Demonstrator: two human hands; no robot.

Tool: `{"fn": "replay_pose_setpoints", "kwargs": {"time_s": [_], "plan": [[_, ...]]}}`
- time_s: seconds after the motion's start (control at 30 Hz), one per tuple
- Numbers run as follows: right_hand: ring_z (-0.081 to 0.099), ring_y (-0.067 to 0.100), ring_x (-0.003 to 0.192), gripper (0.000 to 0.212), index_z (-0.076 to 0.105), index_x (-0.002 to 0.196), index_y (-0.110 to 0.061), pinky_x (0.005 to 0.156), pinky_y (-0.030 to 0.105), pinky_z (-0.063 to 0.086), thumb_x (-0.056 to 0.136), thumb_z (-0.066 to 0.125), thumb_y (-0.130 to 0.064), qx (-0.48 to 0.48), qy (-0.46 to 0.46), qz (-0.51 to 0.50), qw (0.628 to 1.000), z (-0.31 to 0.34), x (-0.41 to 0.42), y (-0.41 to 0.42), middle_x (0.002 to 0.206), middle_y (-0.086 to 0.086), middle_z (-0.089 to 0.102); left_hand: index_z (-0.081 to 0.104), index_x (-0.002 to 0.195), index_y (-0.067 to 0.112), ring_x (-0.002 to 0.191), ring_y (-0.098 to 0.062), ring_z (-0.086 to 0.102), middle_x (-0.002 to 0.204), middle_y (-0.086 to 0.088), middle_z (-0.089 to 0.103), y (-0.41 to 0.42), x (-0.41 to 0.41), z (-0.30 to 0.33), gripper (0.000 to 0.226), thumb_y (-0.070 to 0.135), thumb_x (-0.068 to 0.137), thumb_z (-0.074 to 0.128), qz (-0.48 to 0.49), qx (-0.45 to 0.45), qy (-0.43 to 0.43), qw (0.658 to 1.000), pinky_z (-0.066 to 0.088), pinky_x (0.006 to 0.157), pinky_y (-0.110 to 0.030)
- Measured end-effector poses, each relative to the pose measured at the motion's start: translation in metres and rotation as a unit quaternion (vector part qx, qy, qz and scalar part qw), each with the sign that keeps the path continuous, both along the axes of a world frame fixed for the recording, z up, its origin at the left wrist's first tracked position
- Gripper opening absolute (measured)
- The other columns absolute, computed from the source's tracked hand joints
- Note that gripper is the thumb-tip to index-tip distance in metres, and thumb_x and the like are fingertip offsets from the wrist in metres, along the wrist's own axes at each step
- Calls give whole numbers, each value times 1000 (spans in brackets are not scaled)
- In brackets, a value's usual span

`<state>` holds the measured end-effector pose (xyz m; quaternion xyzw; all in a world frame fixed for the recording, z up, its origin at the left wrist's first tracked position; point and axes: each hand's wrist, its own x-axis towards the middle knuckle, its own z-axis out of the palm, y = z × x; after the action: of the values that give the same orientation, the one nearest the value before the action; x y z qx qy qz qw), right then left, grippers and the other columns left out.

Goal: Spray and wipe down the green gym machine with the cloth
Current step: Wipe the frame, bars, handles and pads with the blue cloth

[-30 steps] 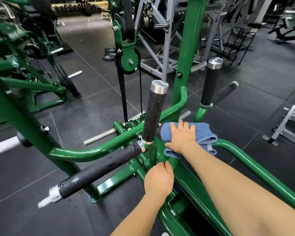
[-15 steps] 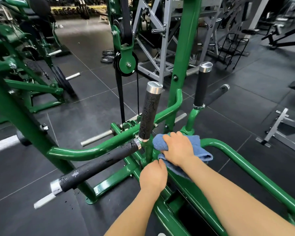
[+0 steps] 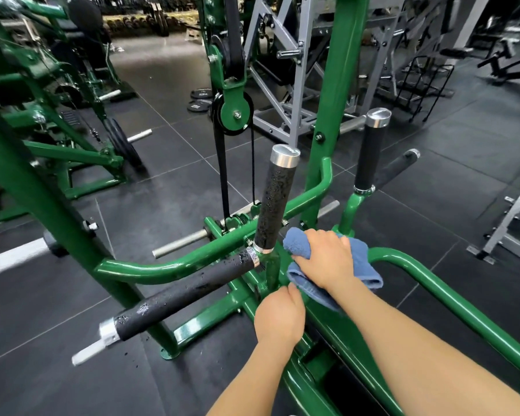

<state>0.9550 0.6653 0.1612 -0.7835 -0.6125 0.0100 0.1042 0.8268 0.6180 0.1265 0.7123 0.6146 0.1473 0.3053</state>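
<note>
Looks about midway: the black grips [image 3: 275,202] are beaded with spray, not wiped yet. Right hand [image 3: 327,258] grips the blue cloth [image 3: 300,244], rubbing the green machine [image 3: 174,265] at its center joint. Left hand [image 3: 279,316] curls around the frame below it. Dark tiled gym floor [image 3: 162,187], more machines behind.
</note>
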Motion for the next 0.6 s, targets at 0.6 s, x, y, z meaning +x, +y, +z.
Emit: {"fn": "replay_pose_setpoints", "kwargs": {"time_s": [0.6], "plan": [[36, 32, 121, 58, 44, 132, -17, 97, 46, 35, 90, 52, -56, 46, 165, -259, 951, -14, -13, -8, 137, 11, 34, 55, 79, 17, 88, -29, 62, 92, -8, 67, 0, 2, 4, 63, 53, 100, 8, -1, -20, 10, 1000, 50, 76, -36]]}}
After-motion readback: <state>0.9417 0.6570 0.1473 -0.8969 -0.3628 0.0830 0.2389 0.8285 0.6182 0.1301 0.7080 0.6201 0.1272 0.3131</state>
